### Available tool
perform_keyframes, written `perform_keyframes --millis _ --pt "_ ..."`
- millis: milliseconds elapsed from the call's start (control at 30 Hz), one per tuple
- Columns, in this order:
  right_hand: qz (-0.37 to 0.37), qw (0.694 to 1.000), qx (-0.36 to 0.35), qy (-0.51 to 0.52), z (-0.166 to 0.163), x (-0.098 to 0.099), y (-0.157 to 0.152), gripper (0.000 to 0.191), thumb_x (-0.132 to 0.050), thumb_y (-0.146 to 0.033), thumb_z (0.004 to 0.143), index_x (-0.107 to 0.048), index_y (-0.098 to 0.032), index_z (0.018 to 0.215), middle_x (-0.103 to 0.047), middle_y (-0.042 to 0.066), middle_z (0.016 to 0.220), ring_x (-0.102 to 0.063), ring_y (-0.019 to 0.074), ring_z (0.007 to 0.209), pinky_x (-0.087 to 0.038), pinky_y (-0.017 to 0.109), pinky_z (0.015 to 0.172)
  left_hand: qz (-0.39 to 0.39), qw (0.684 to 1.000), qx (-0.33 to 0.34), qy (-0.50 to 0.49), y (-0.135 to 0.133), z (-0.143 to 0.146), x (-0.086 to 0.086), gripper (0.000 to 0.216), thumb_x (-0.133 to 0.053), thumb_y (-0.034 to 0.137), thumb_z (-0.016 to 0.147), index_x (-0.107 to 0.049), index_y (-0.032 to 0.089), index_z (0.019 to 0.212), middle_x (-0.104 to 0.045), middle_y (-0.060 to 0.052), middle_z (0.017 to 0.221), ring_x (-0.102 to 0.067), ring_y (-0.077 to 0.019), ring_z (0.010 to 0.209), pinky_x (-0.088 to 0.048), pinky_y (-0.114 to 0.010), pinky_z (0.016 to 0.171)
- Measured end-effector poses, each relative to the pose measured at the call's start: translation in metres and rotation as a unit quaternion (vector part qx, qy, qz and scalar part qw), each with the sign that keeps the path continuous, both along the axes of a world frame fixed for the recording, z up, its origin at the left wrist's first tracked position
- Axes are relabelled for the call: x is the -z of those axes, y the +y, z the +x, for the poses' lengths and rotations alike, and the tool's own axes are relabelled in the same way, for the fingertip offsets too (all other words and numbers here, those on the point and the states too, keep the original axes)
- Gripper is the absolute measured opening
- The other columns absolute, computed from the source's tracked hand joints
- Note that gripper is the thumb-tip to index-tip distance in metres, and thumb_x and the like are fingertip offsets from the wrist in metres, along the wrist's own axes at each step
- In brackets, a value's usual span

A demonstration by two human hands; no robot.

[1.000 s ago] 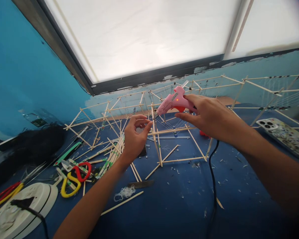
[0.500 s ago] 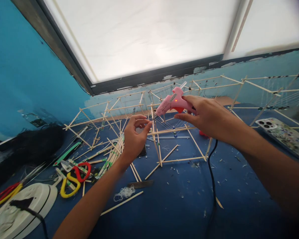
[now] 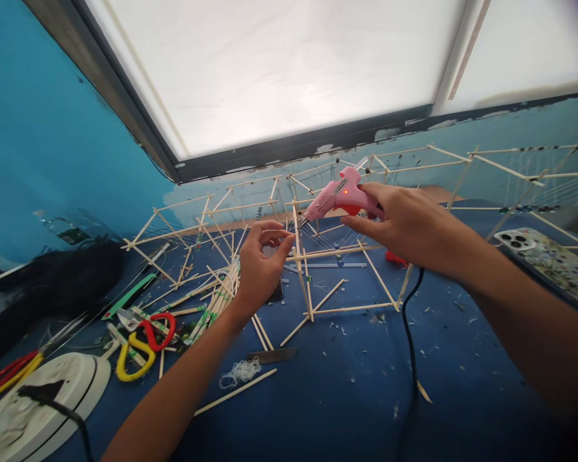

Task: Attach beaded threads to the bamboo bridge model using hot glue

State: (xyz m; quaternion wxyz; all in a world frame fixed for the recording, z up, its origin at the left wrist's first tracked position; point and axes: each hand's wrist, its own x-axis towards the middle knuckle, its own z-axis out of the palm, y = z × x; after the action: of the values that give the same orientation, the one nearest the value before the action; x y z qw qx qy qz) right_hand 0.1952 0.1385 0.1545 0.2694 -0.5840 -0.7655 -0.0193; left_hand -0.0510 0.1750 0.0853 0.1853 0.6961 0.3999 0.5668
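Note:
A pink hot glue gun (image 3: 334, 192) with a lit orange light and a clear glue stick at its back is gripped in my right hand (image 3: 399, 221). Its metal nozzle points down and left, close to an upright of a frame of thin wooden sticks (image 3: 297, 247). My left hand (image 3: 264, 256) is just left of that upright, thumb and index finger pinched together. Whatever lies between those fingertips is too small to make out. Fine clear strands with small blue beads (image 3: 339, 256) stretch inside the frame, below the gun.
Similar stick frames (image 3: 178, 237) line the wall. Scissors with red and yellow handles (image 3: 137, 356), a pile of sticks (image 3: 221, 298) and a white power socket block (image 3: 62, 398) lie left. A phone (image 3: 549, 263) rests right. The black cord (image 3: 409, 340) hangs from the gun.
My right hand has drawn the glue gun slightly right, its nozzle shifting away from my left fingertips. The left hand has stayed nearly still.

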Motion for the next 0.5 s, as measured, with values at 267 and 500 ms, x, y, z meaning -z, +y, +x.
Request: perform_keyframes --millis 267,500 --pt "0.003 1.0 0.005 -0.01 -0.0013 0.0017 0.0006 0.031 -0.055 -0.054 0.092 -0.062 -0.023 0.091 -0.066 0.009 0.074 -0.06 0.0248 0.064 -0.038 0.037 0.054 0.0 1.0 -0.002 0.002 0.0003 -0.0004 0.0006 0.025 -0.077 0.027 0.083 -0.06 0.023 0.101 -0.074 -0.001 0.087 -0.071 -0.0175 0.083 -0.052 -0.033 0.079" --pt "0.009 1.0 0.001 -0.01 -0.0018 0.0035 -0.0009 0.033 -0.055 -0.052 0.092 -0.063 -0.02 0.096 -0.068 0.01 0.08 -0.062 0.0259 0.068 -0.038 0.037 0.056 -0.005 1.0 0.002 -0.001 -0.0002 0.0002 -0.0001 0.025 -0.077 0.026 0.084 -0.06 0.023 0.102 -0.074 -0.002 0.087 -0.071 -0.0181 0.083 -0.052 -0.034 0.08"
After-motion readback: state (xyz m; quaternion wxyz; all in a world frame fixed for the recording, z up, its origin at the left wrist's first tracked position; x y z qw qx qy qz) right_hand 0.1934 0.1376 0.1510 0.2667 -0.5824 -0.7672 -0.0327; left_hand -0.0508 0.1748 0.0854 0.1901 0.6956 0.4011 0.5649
